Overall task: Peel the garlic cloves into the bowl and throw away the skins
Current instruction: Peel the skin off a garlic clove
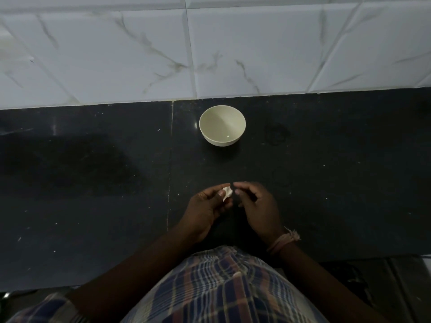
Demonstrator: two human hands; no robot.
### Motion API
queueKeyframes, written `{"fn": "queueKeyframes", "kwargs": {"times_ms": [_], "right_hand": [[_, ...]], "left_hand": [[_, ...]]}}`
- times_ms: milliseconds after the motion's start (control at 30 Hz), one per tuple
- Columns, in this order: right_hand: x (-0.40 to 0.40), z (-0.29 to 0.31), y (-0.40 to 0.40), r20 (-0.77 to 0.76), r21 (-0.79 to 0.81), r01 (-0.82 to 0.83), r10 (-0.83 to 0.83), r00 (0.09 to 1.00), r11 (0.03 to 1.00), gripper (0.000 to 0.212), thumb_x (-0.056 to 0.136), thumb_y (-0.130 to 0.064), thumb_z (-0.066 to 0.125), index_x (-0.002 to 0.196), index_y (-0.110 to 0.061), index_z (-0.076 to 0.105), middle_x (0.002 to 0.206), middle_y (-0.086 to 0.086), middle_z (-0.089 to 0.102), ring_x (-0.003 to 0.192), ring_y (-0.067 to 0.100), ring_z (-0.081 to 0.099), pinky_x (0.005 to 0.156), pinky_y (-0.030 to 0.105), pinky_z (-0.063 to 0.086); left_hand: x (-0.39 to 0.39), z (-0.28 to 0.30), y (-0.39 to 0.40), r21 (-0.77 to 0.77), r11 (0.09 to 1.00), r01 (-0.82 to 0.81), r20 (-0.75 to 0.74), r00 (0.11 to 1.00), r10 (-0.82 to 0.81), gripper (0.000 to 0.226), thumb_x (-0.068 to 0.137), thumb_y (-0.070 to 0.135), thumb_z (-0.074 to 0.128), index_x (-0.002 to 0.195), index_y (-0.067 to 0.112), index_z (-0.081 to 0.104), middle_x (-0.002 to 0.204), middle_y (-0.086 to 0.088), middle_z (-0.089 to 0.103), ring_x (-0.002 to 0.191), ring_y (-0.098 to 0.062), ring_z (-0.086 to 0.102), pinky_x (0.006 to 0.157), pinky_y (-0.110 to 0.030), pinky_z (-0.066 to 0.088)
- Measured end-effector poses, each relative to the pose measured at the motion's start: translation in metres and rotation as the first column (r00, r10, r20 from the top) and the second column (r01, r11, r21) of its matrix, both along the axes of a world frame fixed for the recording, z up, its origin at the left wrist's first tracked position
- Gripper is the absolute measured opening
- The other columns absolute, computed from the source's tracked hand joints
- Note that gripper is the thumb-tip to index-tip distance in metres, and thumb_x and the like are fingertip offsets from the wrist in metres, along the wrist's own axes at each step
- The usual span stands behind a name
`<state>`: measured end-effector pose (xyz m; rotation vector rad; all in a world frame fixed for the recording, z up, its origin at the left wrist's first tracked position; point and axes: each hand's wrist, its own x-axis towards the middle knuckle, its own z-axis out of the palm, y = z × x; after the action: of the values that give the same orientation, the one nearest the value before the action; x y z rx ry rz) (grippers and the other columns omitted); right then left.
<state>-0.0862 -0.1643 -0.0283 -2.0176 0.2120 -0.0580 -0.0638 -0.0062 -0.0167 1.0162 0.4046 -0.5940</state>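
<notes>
Between the left hand's [205, 210] thumb and fingertips sits one pale garlic clove [227, 191], partly hidden by them. Just beside it, the right hand [256, 206] curls its fingers; whether it pinches any skin is unclear. Beyond both stands one bowl [222, 122].

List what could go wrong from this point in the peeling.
1. The garlic clove is pinched in the left hand well short of the bowl, so a slip would drop it on the dark counter.
2. No bin is in view; loose skins may scatter on the counter.
3. Dim light may hide leftover skin.
</notes>
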Motion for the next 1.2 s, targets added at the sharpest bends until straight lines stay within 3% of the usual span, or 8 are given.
{"fn": "queueKeyframes", "kwargs": {"times_ms": [100,333,533,667,800,1000,1200], "right_hand": [[0.001,0.009,-0.001,0.109,-0.014,-0.096,0.097,0.989,0.995,0.018,0.096,-0.007,0.064,0.108,-0.014,0.077,0.107,-0.005,0.071,0.102,0.005,0.065,0.092,0.020,0.051],[0.001,0.017,-0.006,0.061,0.141,-0.158,0.150,0.987,0.977,0.005,0.088,-0.016,0.076,0.093,-0.017,0.078,0.094,-0.007,0.073,0.093,0.010,0.070,0.084,0.032,0.058],[0.002,0.021,0.004,0.056,0.120,-0.067,0.060,0.997,0.991,0.003,0.089,-0.020,0.077,0.092,-0.020,0.077,0.093,-0.010,0.071,0.092,0.006,0.068,0.084,0.033,0.057],[0.007,0.023,0.003,0.042,0.109,-0.041,0.037,0.998,0.993,0.003,0.087,-0.018,0.077,0.089,-0.019,0.077,0.090,-0.009,0.071,0.088,0.008,0.069,0.081,0.039,0.059],[0.004,0.024,0.009,-0.034,0.224,0.048,-0.041,0.999,0.974,0.013,0.083,-0.006,0.078,0.082,-0.019,0.078,0.085,-0.005,0.074,0.079,0.011,0.072,0.073,0.034,0.061],[0.001,0.024,0.012,-0.123,0.331,0.065,-0.026,0.992,0.941,0.006,0.089,-0.004,0.072,0.089,-0.006,0.077,0.075,0.006,0.076,0.068,0.025,0.074,0.067,0.038,0.063],[-0.002,0.025,0.014,-0.174,0.354,0.058,0.005,0.985,0.933,0.010,0.094,-0.005,0.066,0.088,-0.008,0.074,0.075,0.009,0.074,0.065,0.016,0.070,0.061,0.030,0.058]], "left_hand": [[-0.002,0.001,-0.001,-0.031,0.999,0.031,-0.004,1.000,-0.031,0.024,0.103,0.009,0.051,0.118,0.002,0.070,0.114,-0.015,0.075,0.101,-0.020,0.074,0.081,-0.025,0.059],[-0.003,0.004,-0.002,0.017,1.000,0.027,-0.008,1.000,-0.027,0.026,0.105,0.016,0.049,0.119,0.008,0.069,0.104,-0.011,0.076,0.084,-0.014,0.072,0.073,-0.025,0.059],[-0.004,0.012,-0.003,0.254,0.967,0.014,0.207,0.976,-0.069,0.040,0.109,0.031,0.038,0.121,0.008,0.069,0.109,-0.011,0.077,0.100,-0.026,0.074,0.084,-0.033,0.060],[-0.001,0.016,-0.003,0.447,0.893,0.062,0.355,0.903,-0.241,0.024,0.104,0.012,0.055,0.122,0.011,0.071,0.102,-0.002,0.079,0.091,-0.014,0.075,0.075,-0.024,0.057],[-0.002,0.016,-0.001,0.454,0.890,0.045,0.357,0.906,-0.228,0.024,0.103,0.002,0.052,0.114,0.006,0.073,0.090,-0.005,0.078,0.078,-0.009,0.072,0.068,-0.020,0.055],[-0.006,0.013,0.001,0.453,0.889,0.073,0.357,0.898,-0.256,0.025,0.104,0.002,0.050,0.107,0.004,0.074,0.081,-0.004,0.077,0.072,-0.008,0.070,0.065,-0.020,0.054],[-0.008,0.013,0.003,0.417,0.901,0.115,0.326,0.907,-0.267,0.027,0.106,0.006,0.047,0.105,0.006,0.074,0.079,-0.005,0.076,0.072,-0.011,0.071,0.065,-0.020,0.055]]}}
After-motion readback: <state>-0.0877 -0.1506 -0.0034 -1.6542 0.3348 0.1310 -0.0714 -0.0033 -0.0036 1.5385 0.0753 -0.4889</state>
